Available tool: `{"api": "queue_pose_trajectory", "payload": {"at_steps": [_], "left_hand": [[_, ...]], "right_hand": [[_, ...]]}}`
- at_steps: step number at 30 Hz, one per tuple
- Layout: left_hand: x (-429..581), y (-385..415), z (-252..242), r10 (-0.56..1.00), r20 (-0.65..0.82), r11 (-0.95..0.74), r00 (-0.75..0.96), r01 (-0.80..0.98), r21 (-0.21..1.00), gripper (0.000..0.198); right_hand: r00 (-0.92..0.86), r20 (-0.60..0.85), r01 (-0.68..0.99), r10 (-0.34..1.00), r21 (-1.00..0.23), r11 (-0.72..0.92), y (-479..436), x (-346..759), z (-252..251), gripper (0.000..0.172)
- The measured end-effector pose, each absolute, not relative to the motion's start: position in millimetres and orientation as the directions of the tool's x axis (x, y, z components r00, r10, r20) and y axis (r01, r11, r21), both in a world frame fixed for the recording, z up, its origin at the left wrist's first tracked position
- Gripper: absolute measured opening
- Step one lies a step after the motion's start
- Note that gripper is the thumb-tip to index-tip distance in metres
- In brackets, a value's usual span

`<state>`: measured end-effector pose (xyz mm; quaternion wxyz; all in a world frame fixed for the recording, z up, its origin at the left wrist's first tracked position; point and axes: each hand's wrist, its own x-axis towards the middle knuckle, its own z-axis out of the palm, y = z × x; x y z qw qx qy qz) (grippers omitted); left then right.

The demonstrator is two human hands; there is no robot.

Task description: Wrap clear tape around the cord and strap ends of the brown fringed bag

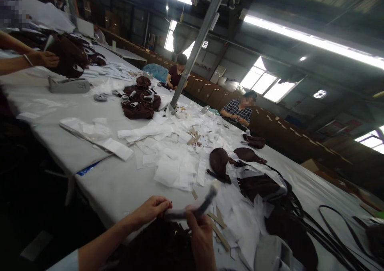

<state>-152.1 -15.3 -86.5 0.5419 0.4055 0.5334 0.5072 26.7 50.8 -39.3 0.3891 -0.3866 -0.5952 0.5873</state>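
Strip (206,204), grey and blurred, sits clamped in the fingers of the left hand (147,212) and right hand (201,232), its long axis running sideways, then bending upward past the right fingers. Beyond them: paper (168,173), white table (117,185), windows (258,77).

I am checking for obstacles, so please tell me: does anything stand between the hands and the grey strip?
Nothing visible does: the left hand and right hand both hold the grey strip directly. The dark brown item is below it.
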Motion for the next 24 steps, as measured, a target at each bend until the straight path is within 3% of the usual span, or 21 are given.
{"api": "queue_pose_trajectory", "payload": {"at_steps": [2, 6, 12, 18, 24], "left_hand": [[-156, -16, -79, 0.978, -0.194, 0.191, -0.079, -0.051, 0.980, 0.039], [-161, -21, -68, 0.979, -0.201, 0.203, -0.031, 0.042, 0.978, 0.022], [-157, -23, -71, 0.985, -0.127, 0.128, -0.114, 0.001, 0.992, 0.009], [-152, -23, -77, 0.969, -0.223, 0.202, -0.106, -0.184, 0.962, 0.018], [-149, -15, -77, 0.956, -0.280, 0.238, -0.091, -0.322, 0.917, 0.024]], "right_hand": [[-0.519, 0.124, 0.093, 0.846, -0.975, 0.200, 45, 35, -43, 0.023], [-0.718, 0.285, 0.113, 0.635, -0.852, 0.510, 39, 51, -51, 0.012], [-0.742, 0.375, 0.103, 0.556, -0.756, 0.647, 32, 67, -57, 0.016], [-0.633, 0.397, 0.082, 0.665, -0.820, 0.567, 27, 70, -73, 0.019], [-0.416, 0.110, 0.085, 0.903, -0.984, 0.158, 11, 57, -65, 0.020]]}}
